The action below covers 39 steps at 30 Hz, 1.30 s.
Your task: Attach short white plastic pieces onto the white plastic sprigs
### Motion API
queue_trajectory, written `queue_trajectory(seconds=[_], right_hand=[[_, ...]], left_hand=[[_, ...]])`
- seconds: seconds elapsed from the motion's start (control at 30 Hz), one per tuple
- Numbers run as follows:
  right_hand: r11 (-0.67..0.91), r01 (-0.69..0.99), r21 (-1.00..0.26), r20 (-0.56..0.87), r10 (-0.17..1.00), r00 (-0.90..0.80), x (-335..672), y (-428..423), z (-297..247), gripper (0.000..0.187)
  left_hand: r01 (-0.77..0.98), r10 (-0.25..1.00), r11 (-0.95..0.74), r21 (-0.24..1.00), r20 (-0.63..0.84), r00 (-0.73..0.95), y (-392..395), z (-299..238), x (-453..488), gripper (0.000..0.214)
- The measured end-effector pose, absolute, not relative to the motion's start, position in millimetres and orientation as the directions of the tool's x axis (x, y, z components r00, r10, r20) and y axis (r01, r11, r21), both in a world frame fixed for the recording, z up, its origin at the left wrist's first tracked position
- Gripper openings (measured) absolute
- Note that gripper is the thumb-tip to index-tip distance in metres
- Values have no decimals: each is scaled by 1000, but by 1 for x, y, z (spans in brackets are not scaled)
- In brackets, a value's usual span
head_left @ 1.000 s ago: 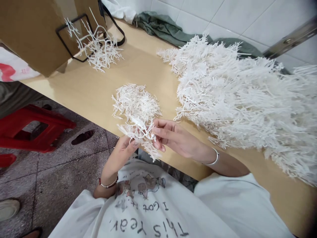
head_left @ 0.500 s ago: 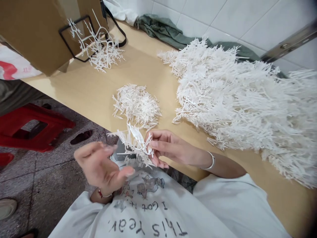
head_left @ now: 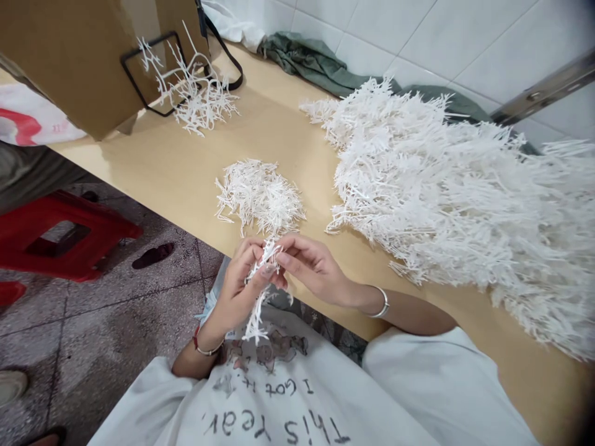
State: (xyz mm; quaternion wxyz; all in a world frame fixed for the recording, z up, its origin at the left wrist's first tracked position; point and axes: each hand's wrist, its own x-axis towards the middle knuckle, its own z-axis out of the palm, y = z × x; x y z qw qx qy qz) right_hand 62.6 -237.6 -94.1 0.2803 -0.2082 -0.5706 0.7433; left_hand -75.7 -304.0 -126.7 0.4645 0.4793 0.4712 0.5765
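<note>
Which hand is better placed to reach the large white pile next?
Probably the right hand: it is nearer the large white pile, while the left hand is on the far side of the held white strands. Both hands touch those strands, so the right would need freeing first.

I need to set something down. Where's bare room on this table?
Bare tabletop shows between the small white heap, the large heap and the green cloth. More lies between the small heap and the cardboard box. It's crowded under the large heap and at the near edge, where the left hand and right hand hold white strands.
</note>
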Motion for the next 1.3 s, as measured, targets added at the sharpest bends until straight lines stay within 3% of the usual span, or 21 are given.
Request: queue_trajectory(seconds=[0.1,0.23,0.4,0.5,0.67,0.83,0.97,1.07,1.17,1.23,1.3], right_hand=[[-85,-176,-981,64,711,-701,61,-240,-102,15],[101,-68,-993,120,752,-648,63,-238,-106,19],[177,70,-982,56,619,-783,64,-228,-103,30],[-5,3,-1000,-5,546,-838,65,-224,-102,36],[-415,-81,-906,-124,444,-887,68,-222,-102,34],[-531,-159,-832,-144,485,-863,66,-227,-103,37],[-566,-171,-807,-189,522,-832,68,-226,-100,42],[-410,-223,-884,-87,614,-784,76,-218,-86,44],[80,-102,-992,129,667,-734,80,-207,-75,41],[366,88,-927,200,676,-709,79,-199,-76,40],[495,266,-827,222,723,-654,75,-191,-85,44]], left_hand=[[-206,994,-104,973,96,-49,-299,-133,-75,31],[-370,992,-94,924,54,-117,-295,-143,-74,21],[-395,987,0,919,-64,-150,-294,-145,-74,25],[-486,984,118,866,-169,-62,-294,-139,-74,28],[-711,947,310,631,-270,173,-293,-133,-67,32],[-824,931,344,451,-278,237,-291,-137,-50,40],[-850,951,284,443,-245,190,-290,-134,-49,42],[-887,987,130,443,-139,75,-289,-129,-59,39],[-854,999,45,518,-35,31,-289,-127,-70,37],[-788,998,46,614,-55,15,-288,-129,-72,35],[-717,994,65,694,-112,-18,-287,-134,-73,35]])
